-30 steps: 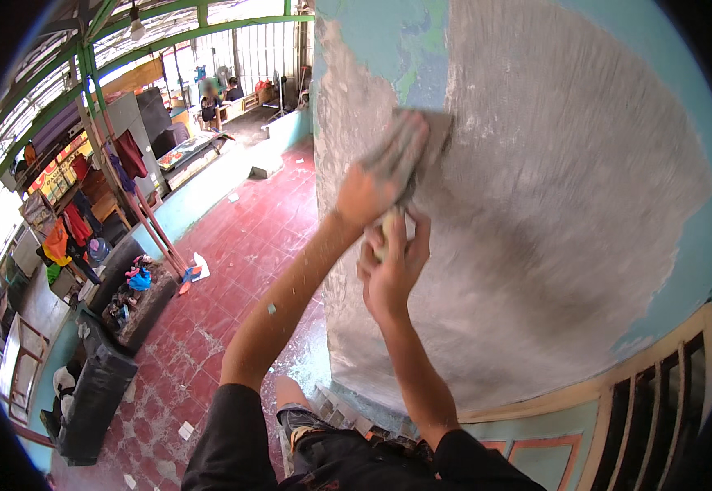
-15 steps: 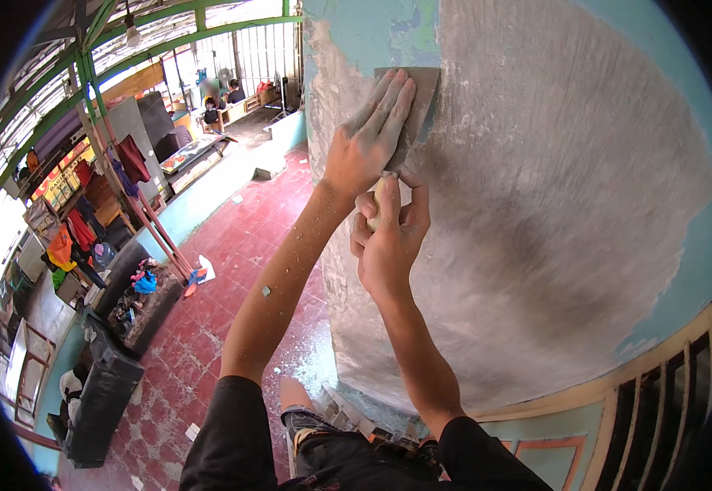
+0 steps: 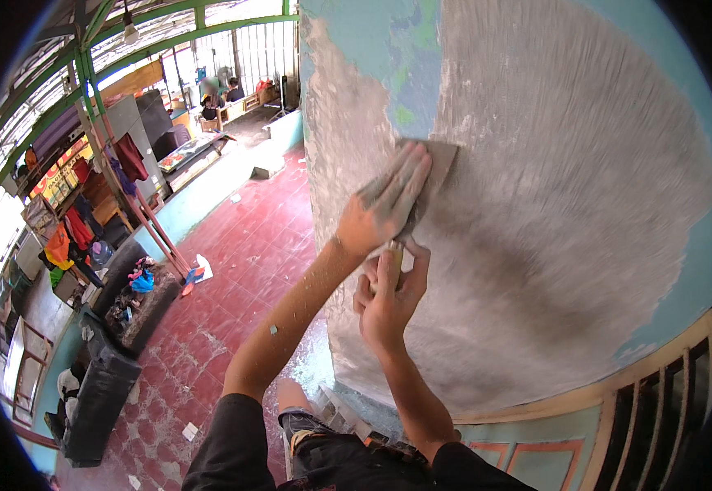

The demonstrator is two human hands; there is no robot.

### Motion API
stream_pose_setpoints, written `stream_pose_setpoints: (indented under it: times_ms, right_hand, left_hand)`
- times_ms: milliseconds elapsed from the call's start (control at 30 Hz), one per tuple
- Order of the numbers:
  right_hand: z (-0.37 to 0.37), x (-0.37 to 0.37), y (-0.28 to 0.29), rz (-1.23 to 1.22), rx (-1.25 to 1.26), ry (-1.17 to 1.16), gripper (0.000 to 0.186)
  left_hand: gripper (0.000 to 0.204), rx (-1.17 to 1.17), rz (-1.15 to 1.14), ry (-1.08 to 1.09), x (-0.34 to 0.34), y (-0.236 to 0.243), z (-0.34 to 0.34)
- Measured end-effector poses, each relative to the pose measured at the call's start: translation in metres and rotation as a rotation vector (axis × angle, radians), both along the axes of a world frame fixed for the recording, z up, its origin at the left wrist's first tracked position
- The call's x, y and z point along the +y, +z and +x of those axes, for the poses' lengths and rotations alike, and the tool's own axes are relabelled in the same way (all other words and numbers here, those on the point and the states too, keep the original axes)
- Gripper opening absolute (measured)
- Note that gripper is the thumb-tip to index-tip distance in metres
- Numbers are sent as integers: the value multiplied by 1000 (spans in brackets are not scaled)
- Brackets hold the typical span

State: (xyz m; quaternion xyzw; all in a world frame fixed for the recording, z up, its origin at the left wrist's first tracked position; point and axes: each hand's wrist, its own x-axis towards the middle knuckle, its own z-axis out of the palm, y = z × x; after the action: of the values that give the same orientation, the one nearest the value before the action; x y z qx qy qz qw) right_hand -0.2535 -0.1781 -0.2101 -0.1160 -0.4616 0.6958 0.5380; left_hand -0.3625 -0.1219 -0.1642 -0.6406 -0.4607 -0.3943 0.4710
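My left hand [image 3: 384, 196] lies with its fingers stretched flat over the blade of a wide metal scraper [image 3: 440, 161], pressing it against the wall. Just below, my right hand [image 3: 390, 295] grips the scraper's pale handle. The wall [image 3: 552, 155] is mottled grey-beige where bare, with a strip of light blue and green paint [image 3: 413, 74] above the blade and more blue paint along the right edge. Small flakes cling to my left forearm.
Left, a dusty red tiled floor [image 3: 233, 245] with debris runs beside dark benches [image 3: 98, 409], pink poles and hanging clothes [image 3: 73, 237]. Two people [image 3: 225, 98] are at the back. A barred window [image 3: 663, 393] sits low right; pale rubble [image 3: 331, 413] lies by my legs.
Both hands and the scraper went up the wall between the first two frames, then came down to sit below the blue and green paint strip, lower than in either earlier frame.
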Motion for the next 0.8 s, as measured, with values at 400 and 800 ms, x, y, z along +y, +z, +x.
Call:
stream_pose_setpoints:
  times_ms: [400, 800]
  right_hand:
    - [0, 8, 13, 28, 30, 68, 32]
    - [39, 12, -13, -86, -19, 147, 46]
  left_hand:
    - [52, -58, -71, -20, -1, 15, -2]
    - [50, -103, -22, -16, 2, -18, 32]
